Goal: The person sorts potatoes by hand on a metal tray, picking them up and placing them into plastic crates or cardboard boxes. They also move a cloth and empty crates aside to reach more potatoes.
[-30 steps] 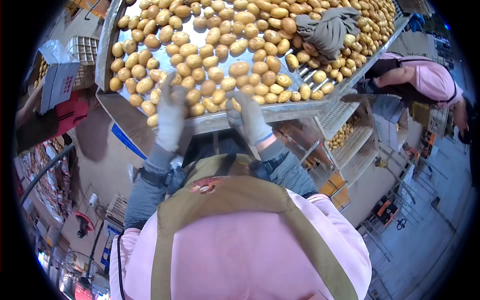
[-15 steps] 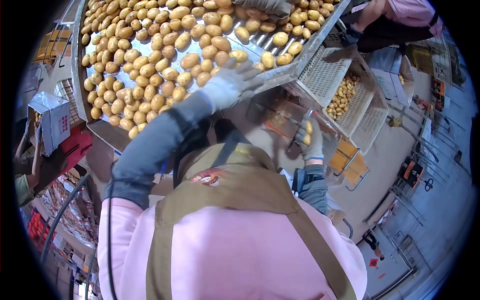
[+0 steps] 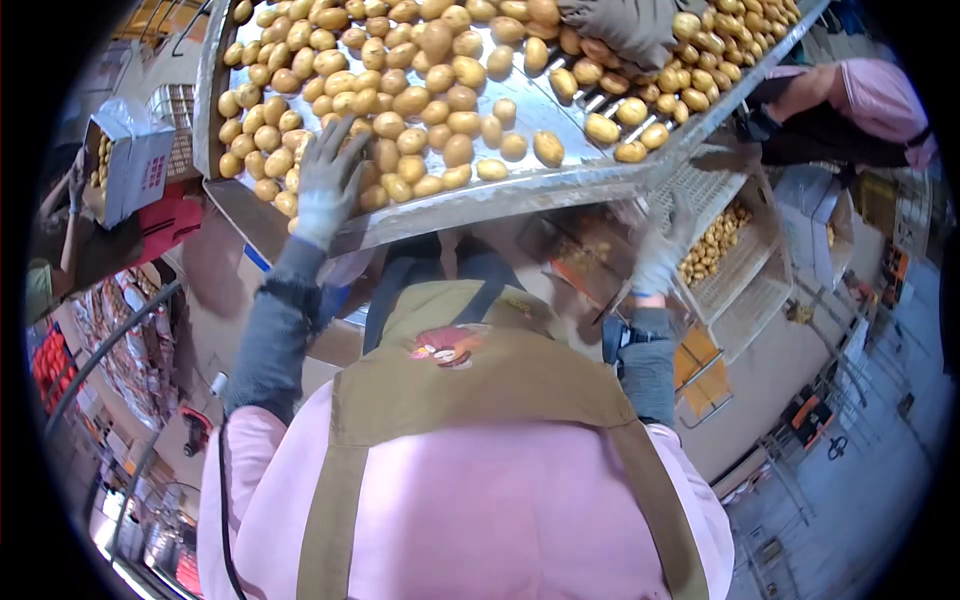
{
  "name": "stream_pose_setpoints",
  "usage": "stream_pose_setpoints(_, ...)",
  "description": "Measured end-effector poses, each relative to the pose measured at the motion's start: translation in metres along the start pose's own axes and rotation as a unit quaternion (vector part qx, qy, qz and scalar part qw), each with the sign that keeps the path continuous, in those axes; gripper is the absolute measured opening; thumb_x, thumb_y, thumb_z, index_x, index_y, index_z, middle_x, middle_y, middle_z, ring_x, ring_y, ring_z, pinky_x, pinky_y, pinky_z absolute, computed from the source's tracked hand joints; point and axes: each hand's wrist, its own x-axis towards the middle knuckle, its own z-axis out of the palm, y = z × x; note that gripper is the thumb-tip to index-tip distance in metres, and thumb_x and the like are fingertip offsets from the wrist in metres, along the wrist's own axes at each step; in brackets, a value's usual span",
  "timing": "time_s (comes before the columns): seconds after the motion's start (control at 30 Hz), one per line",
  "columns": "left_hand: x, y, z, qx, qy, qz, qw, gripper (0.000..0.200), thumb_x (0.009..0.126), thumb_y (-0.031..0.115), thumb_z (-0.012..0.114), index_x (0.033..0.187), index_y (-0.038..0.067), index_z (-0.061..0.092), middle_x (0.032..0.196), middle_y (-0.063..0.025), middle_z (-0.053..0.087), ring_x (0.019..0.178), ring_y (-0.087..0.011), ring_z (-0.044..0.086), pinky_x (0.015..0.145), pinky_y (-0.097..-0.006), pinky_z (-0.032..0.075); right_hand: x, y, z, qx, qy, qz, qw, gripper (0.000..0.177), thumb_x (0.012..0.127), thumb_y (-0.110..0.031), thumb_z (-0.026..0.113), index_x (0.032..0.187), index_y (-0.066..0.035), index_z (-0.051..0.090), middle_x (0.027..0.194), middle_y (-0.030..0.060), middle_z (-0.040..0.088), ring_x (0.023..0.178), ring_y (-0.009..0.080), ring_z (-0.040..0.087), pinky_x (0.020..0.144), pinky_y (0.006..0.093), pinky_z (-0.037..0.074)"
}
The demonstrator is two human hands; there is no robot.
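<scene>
My left hand [image 3: 328, 185], in a grey-white glove, lies over potatoes [image 3: 410, 100] at the near edge of a metal sorting table [image 3: 560, 115]. Its fingers are spread and touch several potatoes; none is gripped. My right hand [image 3: 662, 245], gloved too, is low at the right, beside a pale plastic crate [image 3: 705, 195] below the table's rim. Motion blurs it, but the fingers look stretched out and no potato shows in them. Small potatoes [image 3: 715, 245] lie in the neighbouring crate section.
A raised metal rim [image 3: 480, 205] borders the table. Slotted bars [image 3: 605, 105] lie at its right, by a grey cloth-like thing [image 3: 625, 25]. One person in a pink sleeve [image 3: 880, 95] is at the upper right; another holds a white carton [image 3: 135, 165] at the left.
My left hand has moved left along the table's near edge onto the potatoes. My right hand has risen toward the crates, and the small potatoes it held no longer show. The view has shifted.
</scene>
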Motion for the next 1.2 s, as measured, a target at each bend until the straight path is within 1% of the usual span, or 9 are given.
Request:
stream_pose_setpoints(0.2, -0.12, -0.023, 0.001, -0.185, 0.216, -0.453, 0.845, 0.052, 0.101, 0.028, 0.057, 0.144, 0.0, 0.048, 0.15, -0.0181, 0.045, 0.14, -0.0294, 0.041, 0.117, -0.0403, 0.031, 0.029, -0.1, 0.151, -0.088, -0.242, -0.318, 0.912, 0.068, 0.084, -0.034, 0.073, 0.143, -0.009, 0.051, 0.149, 0.0205, 0.046, 0.139, 0.0405, 0.041, 0.116, 0.0519, 0.03)
stream_pose_setpoints(0.37, -0.121, -0.064, 0.001, -0.61, 0.332, -0.533, 0.484, 0.059, 0.1, 0.023, 0.057, 0.149, -0.002, 0.037, 0.15, -0.0222, 0.044, 0.134, -0.0364, 0.048, 0.112, -0.0412, 0.038, -0.026, -0.221, 0.274, -0.131, -0.325, -0.438, 0.828, 0.077, 0.079, -0.055, 0.072, 0.147, -0.027, 0.048, 0.156, 0.0166, 0.038, 0.146, 0.0388, 0.031, 0.118, 0.0646, 0.013)
stream_pose_setpoints(0.47, -0.127, -0.109, 0.033, -0.535, 0.286, -0.426, 0.671, 0.066, 0.085, -0.002, 0.06, 0.147, -0.002, 0.038, 0.148, -0.0272, 0.043, 0.135, -0.0425, 0.046, 0.112, -0.0454, 0.039, -0.067, -0.282, 0.318, -0.104, -0.372, -0.497, 0.777, 0.065, 0.077, -0.055, 0.074, 0.133, -0.027, 0.061, 0.142, 0.0116, 0.048, 0.14, 0.0365, 0.034, 0.111, 0.059, 0.025)
stream_pose_setpoints(0.6, -0.139, -0.123, 0.038, -0.495, 0.265, -0.428, 0.709, 0.065, 0.086, -0.003, 0.06, 0.147, -0.001, 0.039, 0.147, -0.0226, 0.047, 0.133, -0.0373, 0.05, 0.111, -0.0435, 0.041, -0.12, -0.293, 0.335, -0.124, -0.399, -0.603, 0.679, 0.032, 0.083, -0.031, 0.063, 0.111, -0.017, 0.07, 0.115, 0.0035, 0.061, 0.114, 0.0266, 0.053, 0.091, 0.0445, 0.042)
stream_pose_setpoints(0.67, -0.099, -0.096, -0.021, -0.704, 0.33, -0.483, 0.402, 0.055, 0.098, 0.015, 0.061, 0.149, 0.003, 0.042, 0.142, -0.0115, 0.052, 0.126, -0.0236, 0.054, 0.106, -0.0371, 0.045, -0.119, -0.264, 0.323, -0.02, -0.394, -0.595, 0.701, 0.03, 0.078, -0.02, 0.068, 0.108, -0.017, 0.067, 0.112, 0.0044, 0.061, 0.11, 0.026, 0.056, 0.087, 0.0457, 0.046)
stream_pose_setpoints(0.83, -0.104, -0.103, -0.026, -0.606, 0.259, -0.534, 0.53, 0.052, 0.103, 0.025, 0.057, 0.15, 0.01, 0.042, 0.142, -0.0092, 0.05, 0.13, -0.0195, 0.048, 0.106, -0.0357, 0.042, -0.062, -0.246, 0.255, -0.046, -0.332, -0.502, 0.798, 0.035, 0.078, -0.015, 0.067, 0.113, -0.011, 0.063, 0.12, 0.0073, 0.055, 0.105, 0.0301, 0.054, 0.09, 0.0486, 0.045)
stream_pose_setpoints(0.97, -0.129, -0.142, 0.037, -0.535, 0.279, -0.472, 0.643, 0.063, 0.102, 0.034, 0.058, 0.155, 0.008, 0.035, 0.148, -0.0078, 0.045, 0.137, -0.0189, 0.041, 0.114, -0.0354, 0.035, -0.081, -0.256, 0.287, -0.019, -0.411, -0.552, 0.725, 0.039, 0.079, -0.011, 0.066, 0.119, -0.009, 0.063, 0.139, 0.0095, 0.053, 0.124, 0.0315, 0.051, 0.101, 0.0461, 0.044)
stream_pose_setpoints(1.1, -0.082, -0.151, -0.012, -0.612, 0.255, -0.524, 0.535, 0.065, 0.101, 0.034, 0.061, 0.154, 0.007, 0.036, 0.146, -0.0088, 0.048, 0.133, -0.0182, 0.045, 0.112, -0.0329, 0.037, -0.076, -0.29, 0.347, 0.077, -0.437, -0.638, 0.629, 0.032, 0.085, -0.016, 0.065, 0.116, -0.008, 0.063, 0.128, 0.0101, 0.059, 0.119, 0.03, 0.057, 0.097, 0.0446, 0.045)
stream_pose_setpoints(1.2, -0.08, -0.155, -0.03, -0.589, 0.203, -0.564, 0.541, 0.065, 0.099, 0.028, 0.066, 0.154, 0.006, 0.037, 0.141, -0.0098, 0.053, 0.127, -0.0188, 0.052, 0.108, -0.032, 0.043, -0.016, -0.34, 0.392, -0.026, -0.435, -0.525, 0.731, 0.032, 0.086, -0.032, 0.066, 0.11, -0.012, 0.068, 0.113, 0.0095, 0.063, 0.104, 0.031, 0.061, 0.086, 0.0463, 0.048)
